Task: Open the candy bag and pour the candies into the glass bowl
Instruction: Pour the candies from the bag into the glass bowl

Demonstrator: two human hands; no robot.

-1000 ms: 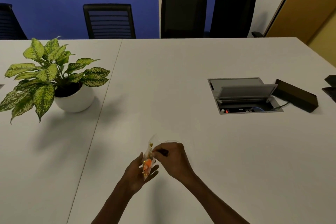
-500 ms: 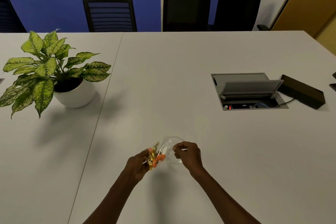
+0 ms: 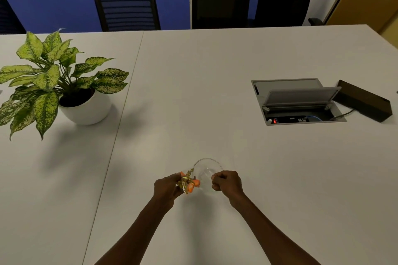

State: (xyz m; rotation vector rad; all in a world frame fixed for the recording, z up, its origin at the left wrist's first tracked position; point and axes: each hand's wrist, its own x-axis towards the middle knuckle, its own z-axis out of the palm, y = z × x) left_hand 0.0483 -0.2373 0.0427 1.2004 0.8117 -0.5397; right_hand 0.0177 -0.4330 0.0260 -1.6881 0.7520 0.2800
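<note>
A small clear candy bag [image 3: 187, 182] with orange and gold candies is stretched sideways between my two hands. My left hand [image 3: 165, 187] grips the end where the candies are bunched. My right hand [image 3: 228, 183] pinches the clear, empty-looking end with closed fingers. Right behind and under the bag, a small glass bowl [image 3: 207, 159] stands on the white table; its near rim is hidden by the bag and my fingers. I see no candies in the bowl.
A potted plant in a white pot [image 3: 86, 112] stands at the left. An open cable hatch [image 3: 297, 103] is set into the table at the right, with a black box [image 3: 364, 103] wired to it. Black chairs [image 3: 127, 6] line the far edge.
My hands have drawn apart. The bag has gone from upright between them to lying stretched sideways over the bowl, with the candies bunched at my left hand.
</note>
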